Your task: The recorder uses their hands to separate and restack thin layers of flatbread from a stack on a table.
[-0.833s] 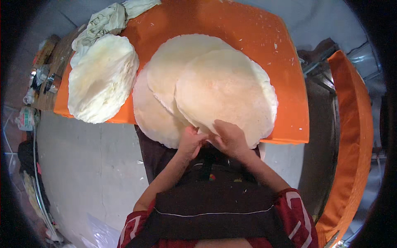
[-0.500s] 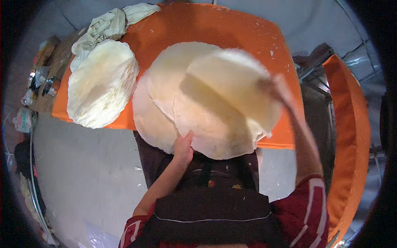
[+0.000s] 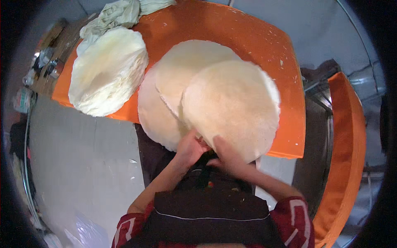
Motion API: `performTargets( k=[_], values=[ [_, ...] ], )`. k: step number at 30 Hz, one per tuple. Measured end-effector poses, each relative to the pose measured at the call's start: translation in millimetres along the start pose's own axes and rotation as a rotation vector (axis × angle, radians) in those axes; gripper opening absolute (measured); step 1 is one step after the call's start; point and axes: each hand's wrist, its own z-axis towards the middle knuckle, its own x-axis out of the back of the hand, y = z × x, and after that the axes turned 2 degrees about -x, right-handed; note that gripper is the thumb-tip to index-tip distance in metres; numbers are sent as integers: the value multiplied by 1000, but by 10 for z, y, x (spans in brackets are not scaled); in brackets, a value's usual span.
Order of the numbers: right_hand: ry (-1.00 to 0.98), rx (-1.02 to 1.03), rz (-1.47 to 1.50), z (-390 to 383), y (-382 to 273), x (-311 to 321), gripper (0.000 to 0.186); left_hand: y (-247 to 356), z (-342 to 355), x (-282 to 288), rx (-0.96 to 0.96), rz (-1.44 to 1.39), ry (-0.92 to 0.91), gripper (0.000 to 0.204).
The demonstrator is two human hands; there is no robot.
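Large thin round flatbreads lie overlapping in front of me, the top flatbread (image 3: 235, 103) to the right and a lower flatbread (image 3: 194, 56) showing behind and left of it. My left hand (image 3: 191, 148) is closed on the near edge of the flatbreads, where they meet. Beside it my right hand (image 3: 227, 157) grips the top flatbread's near edge, thumb above and the other fingers mostly hidden beneath; it is somewhat blurred. The near edge hangs past the table toward my lap.
An orange-covered table (image 3: 256, 29) carries the flatbreads. At its left stands a pile of pale flatbreads (image 3: 107, 74), with a crumpled cloth (image 3: 113, 18) behind. A wooden surface with small items (image 3: 53, 68) lies further left. An orange padded panel (image 3: 347, 161) rises at the right.
My right hand has come from the top flatbread's far right side to its near edge, close to my left hand. The top flatbread now lies more rounded and flat. My view has shifted slightly.
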Motion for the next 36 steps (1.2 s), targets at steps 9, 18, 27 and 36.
performTargets(
  k=[9,18,27,36],
  values=[
    [221,-561,216,560,1699,867,23,134,93,170,-59,158,133,43],
    [467,292,-241,1150,143,2330,20,260,197,241,-180,171,155,41],
    [-64,279,-88,1612,796,140,31,456,144,304,-348,232,285,40],
    [261,350,-64,1454,478,32,37,610,263,266,-306,26,157,41]
  ],
)
